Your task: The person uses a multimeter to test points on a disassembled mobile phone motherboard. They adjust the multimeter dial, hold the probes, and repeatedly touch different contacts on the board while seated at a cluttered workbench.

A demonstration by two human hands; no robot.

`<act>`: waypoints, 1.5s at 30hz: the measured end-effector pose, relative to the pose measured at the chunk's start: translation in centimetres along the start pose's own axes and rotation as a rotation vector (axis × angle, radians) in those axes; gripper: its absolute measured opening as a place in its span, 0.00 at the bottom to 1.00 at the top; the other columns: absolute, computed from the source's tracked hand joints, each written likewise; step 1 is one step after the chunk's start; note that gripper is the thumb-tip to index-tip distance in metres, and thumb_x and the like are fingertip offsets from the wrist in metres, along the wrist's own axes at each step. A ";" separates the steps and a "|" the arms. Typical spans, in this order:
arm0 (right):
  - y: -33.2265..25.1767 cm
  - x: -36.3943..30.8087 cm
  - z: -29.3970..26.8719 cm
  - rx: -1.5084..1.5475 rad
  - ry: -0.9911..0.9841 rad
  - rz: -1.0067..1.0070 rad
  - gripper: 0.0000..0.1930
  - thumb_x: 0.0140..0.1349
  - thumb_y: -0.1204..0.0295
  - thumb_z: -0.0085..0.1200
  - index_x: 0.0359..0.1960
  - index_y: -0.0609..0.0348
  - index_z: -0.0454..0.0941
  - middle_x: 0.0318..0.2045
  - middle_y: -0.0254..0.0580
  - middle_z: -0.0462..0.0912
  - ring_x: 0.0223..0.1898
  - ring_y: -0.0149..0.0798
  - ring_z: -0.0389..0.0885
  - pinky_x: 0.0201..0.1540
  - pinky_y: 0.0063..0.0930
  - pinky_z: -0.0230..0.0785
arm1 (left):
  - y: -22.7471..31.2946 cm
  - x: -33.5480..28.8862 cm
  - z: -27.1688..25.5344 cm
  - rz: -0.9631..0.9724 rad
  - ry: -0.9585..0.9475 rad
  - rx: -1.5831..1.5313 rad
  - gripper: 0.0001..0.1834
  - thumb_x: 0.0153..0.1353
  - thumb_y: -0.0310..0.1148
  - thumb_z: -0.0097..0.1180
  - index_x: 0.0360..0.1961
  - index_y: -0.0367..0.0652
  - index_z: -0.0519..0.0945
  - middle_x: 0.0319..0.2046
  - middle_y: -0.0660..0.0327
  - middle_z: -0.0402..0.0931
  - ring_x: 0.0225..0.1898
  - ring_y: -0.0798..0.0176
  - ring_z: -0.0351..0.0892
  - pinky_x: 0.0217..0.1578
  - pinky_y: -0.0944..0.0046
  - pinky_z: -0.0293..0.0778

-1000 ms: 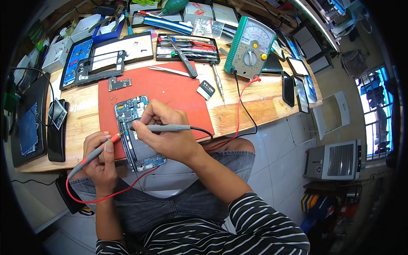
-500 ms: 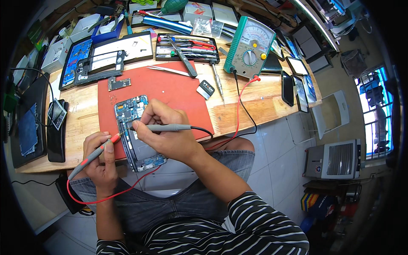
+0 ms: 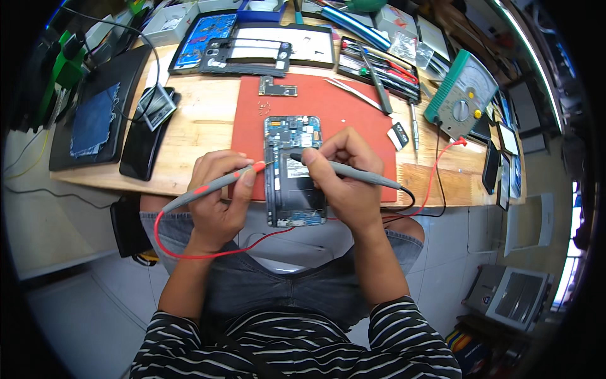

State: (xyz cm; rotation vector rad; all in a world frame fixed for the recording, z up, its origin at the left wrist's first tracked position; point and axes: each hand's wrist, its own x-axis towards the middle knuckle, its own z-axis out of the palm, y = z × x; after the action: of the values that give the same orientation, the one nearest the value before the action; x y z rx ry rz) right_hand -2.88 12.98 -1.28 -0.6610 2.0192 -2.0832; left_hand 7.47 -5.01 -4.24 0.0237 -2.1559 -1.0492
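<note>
An opened phone (image 3: 303, 197) with its circuit board and dark inner frame showing lies on the red mat (image 3: 369, 126), its lower end past the mat's near edge. My left hand (image 3: 218, 211) pinches the red-and-grey test probe (image 3: 214, 184), its tip at the phone's left edge. In my right hand (image 3: 353, 189) is the grey-and-black test probe (image 3: 366, 175), held like a pen. Its dark tip is over the phone's upper middle; contact I cannot tell. Leads run to the green-edged analog multimeter (image 3: 464, 104) at the right.
Beyond the phone lie a small circuit board (image 3: 278, 90), tiny screws (image 3: 264, 108) and tweezers (image 3: 353, 92). A tool tray (image 3: 379, 68), phone housing (image 3: 246, 57) and blue board (image 3: 205, 41) line the back. Dark phones (image 3: 146, 142) (image 3: 490, 167) flank the mat.
The view has turned, so the bench, phone and hands sit farther right in the picture. Both hands keep their probes; the right probe's tip now shows more plainly over the phone.
</note>
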 end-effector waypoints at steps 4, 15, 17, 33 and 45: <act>-0.2 0.0 0.4 -0.030 0.000 -0.010 0.10 0.63 0.78 0.65 0.29 0.63 0.75 0.21 0.33 0.81 0.24 0.18 0.77 0.25 0.14 0.67 | 0.0 0.1 -0.4 -0.017 -0.021 -0.042 0.06 0.63 0.26 0.63 0.39 0.34 0.83 0.38 0.53 0.82 0.41 0.54 0.80 0.44 0.60 0.73; -0.1 -0.2 0.4 -0.035 -0.001 0.002 0.10 0.63 0.77 0.66 0.30 0.63 0.75 0.21 0.31 0.80 0.23 0.17 0.75 0.25 0.14 0.66 | -0.1 0.2 -0.7 0.021 -0.083 0.014 0.06 0.65 0.24 0.60 0.40 0.32 0.81 0.40 0.50 0.81 0.44 0.55 0.80 0.47 0.60 0.75; -0.2 -0.1 0.5 -0.051 -0.003 -0.004 0.10 0.63 0.77 0.66 0.30 0.63 0.75 0.21 0.31 0.80 0.23 0.17 0.75 0.25 0.14 0.66 | 0.0 0.2 -0.7 0.016 -0.081 0.008 0.06 0.65 0.24 0.59 0.40 0.32 0.81 0.40 0.50 0.81 0.44 0.55 0.80 0.47 0.60 0.75; -0.2 0.1 0.2 -0.170 -0.023 -0.112 0.09 0.62 0.75 0.66 0.30 0.60 0.76 0.19 0.30 0.80 0.21 0.17 0.76 0.22 0.16 0.65 | 0.3 -0.2 0.2 -0.054 -0.006 -0.080 0.06 0.65 0.25 0.58 0.40 0.33 0.80 0.40 0.48 0.79 0.43 0.50 0.78 0.48 0.56 0.73; -0.4 0.1 0.2 -0.217 -0.033 -0.094 0.11 0.62 0.72 0.65 0.30 0.61 0.73 0.20 0.38 0.80 0.20 0.26 0.79 0.22 0.26 0.68 | 0.0 -0.4 0.1 -0.064 -0.008 -0.091 0.06 0.67 0.24 0.58 0.41 0.32 0.79 0.41 0.48 0.79 0.44 0.52 0.78 0.49 0.57 0.73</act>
State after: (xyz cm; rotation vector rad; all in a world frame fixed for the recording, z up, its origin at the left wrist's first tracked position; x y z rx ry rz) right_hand -2.83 12.74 -0.85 -0.8346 2.2572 -1.9025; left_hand 7.72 -4.78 -4.52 0.0463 -2.1245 -1.1856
